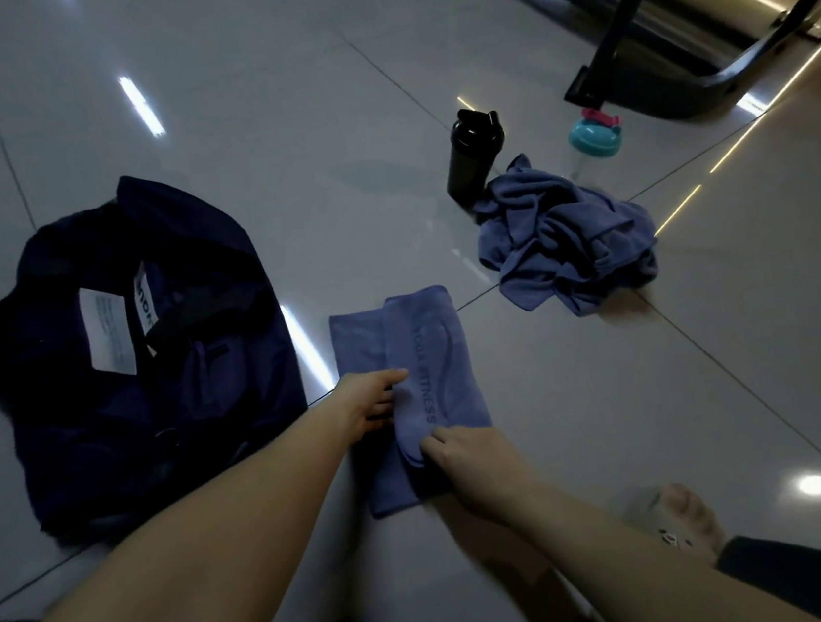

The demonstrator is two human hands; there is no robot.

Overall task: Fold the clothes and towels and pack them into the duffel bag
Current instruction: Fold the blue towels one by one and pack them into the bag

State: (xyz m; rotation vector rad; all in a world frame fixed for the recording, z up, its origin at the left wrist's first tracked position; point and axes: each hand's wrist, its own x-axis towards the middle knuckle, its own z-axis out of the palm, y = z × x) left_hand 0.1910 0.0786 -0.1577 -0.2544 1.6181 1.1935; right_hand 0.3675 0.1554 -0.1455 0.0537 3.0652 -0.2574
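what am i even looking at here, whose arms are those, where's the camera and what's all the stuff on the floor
There is no machine here. This is a single picture from a camera worn on a person's head, looking down at their own bare arms over a glossy tiled floor.

Right in front lies a folded towel, blue-purple with printed lettering. The left hand grips its left edge. The right hand pinches its near end with the fingers.

To the left sits the dark duffel bag, which looks open. Farther off on the right is a crumpled pile of cloth in the same colour, not yet folded. Behind it stand a black shaker bottle and a teal-lidded bottle.
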